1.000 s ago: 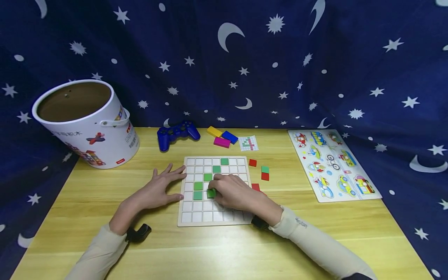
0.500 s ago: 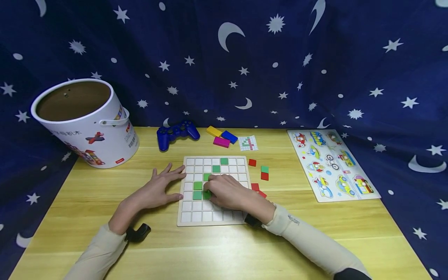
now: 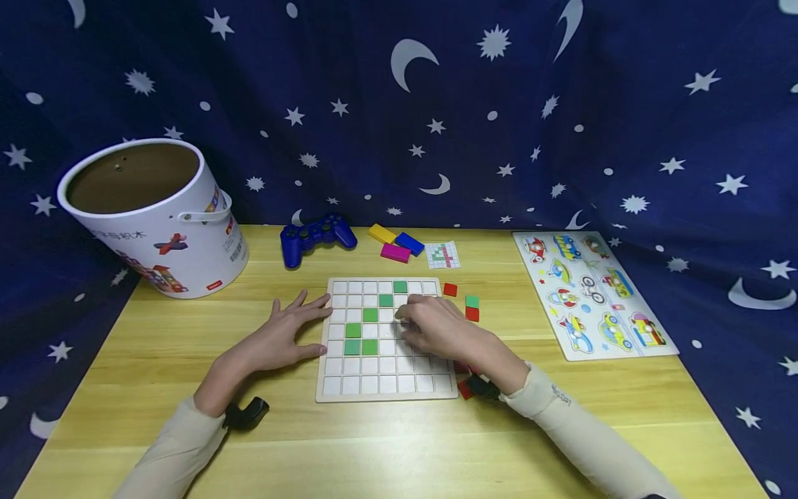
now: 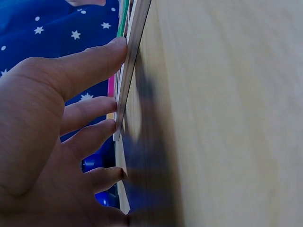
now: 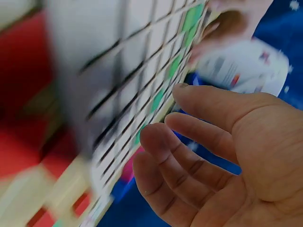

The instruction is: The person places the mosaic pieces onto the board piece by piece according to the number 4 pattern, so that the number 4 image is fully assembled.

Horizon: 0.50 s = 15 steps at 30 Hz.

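A wooden grid board (image 3: 387, 398) with white squares lies flat mid-table. Several green square tiles (image 3: 370, 347) sit in its cells, running in a diagonal from the far edge to the left side. My left hand (image 3: 283, 337) rests with spread fingers against the board's left edge; in the left wrist view the thumb and fingertips touch the board's side (image 4: 129, 71). Over the right half of the grid hovers my right hand (image 3: 439, 329), fingers loosely bent. In the right wrist view nothing lies between its thumb and fingers (image 5: 177, 151).
Right of the board are loose red tiles (image 3: 450, 290) and a green tile (image 3: 472, 301), some partly behind my right wrist. Behind stand a blue game controller (image 3: 318, 238), coloured blocks (image 3: 395, 254) and a pattern card (image 3: 443, 255). A white bucket (image 3: 187, 256) and a picture puzzle board (image 3: 592, 298) flank them.
My right hand set a green tile into the cell beside the leftmost lower tile, let go, and moved right across the board. My left hand stayed put.
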Tool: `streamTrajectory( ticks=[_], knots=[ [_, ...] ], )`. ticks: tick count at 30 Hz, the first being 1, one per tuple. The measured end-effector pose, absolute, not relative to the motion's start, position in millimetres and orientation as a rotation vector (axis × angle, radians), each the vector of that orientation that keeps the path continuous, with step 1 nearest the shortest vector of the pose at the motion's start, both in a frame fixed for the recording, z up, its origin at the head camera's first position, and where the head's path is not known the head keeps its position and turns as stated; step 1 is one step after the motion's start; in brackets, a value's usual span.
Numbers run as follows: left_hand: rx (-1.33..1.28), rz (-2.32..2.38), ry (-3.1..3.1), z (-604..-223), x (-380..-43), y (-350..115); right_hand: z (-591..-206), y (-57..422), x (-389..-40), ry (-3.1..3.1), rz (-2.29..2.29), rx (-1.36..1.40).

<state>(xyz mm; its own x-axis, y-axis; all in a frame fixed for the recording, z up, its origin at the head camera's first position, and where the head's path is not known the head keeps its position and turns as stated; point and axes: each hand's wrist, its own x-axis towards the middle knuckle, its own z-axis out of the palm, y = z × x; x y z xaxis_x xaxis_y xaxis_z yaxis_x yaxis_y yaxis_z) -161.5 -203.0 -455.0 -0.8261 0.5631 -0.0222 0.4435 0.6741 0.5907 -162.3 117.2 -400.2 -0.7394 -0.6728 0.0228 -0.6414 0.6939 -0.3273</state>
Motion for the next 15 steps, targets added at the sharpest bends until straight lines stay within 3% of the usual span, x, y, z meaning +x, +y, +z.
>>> streamTrajectory(
  ticks=[15],
  knots=[
    [0.808,0.861,2.675,-454,-161,-202,-409,224,-204,2.986,-0.475,-0.658]
  ],
)
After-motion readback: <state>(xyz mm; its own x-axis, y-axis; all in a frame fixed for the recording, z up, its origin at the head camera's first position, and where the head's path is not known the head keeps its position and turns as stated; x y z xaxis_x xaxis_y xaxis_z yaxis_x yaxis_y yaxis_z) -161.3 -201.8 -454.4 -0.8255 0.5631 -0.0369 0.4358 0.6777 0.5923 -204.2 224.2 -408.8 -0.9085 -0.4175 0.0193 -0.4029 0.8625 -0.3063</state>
